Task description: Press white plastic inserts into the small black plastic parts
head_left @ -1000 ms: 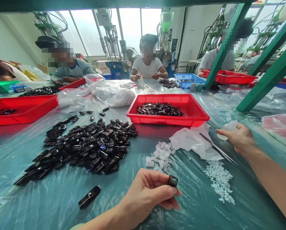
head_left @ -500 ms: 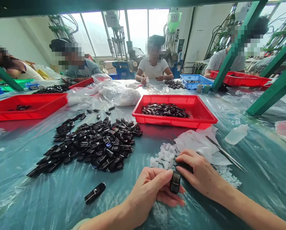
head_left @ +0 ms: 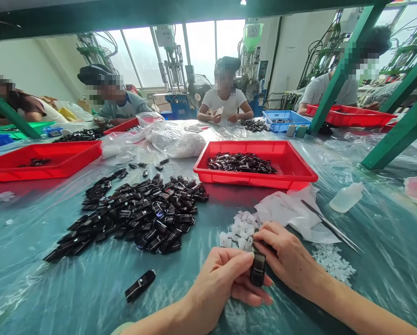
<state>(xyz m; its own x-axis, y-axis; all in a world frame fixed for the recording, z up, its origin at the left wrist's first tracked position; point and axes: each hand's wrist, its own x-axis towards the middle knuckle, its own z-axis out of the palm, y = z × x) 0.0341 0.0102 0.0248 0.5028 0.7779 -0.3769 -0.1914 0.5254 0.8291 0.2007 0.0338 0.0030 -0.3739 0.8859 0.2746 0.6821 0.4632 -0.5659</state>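
My left hand holds a small black plastic part between thumb and fingers. Just to the right, my right hand has its fingertips at the edge of a pile of white pieces; what they pinch, if anything, is too small to make out. A large heap of black parts lies to the left. One single black part rests apart from it, nearer to me. Smaller white bits are scattered beyond my right wrist.
Behind the white pieces stands a red tray of black parts. Tweezers lie on a white sheet beside a translucent bottle. Green posts rise at right. Several people sit across the table.
My right hand's fingers have drawn closer together by the white pieces. The black part in my left hand has turned slightly. Across the table, a person has lifted a small bottle.
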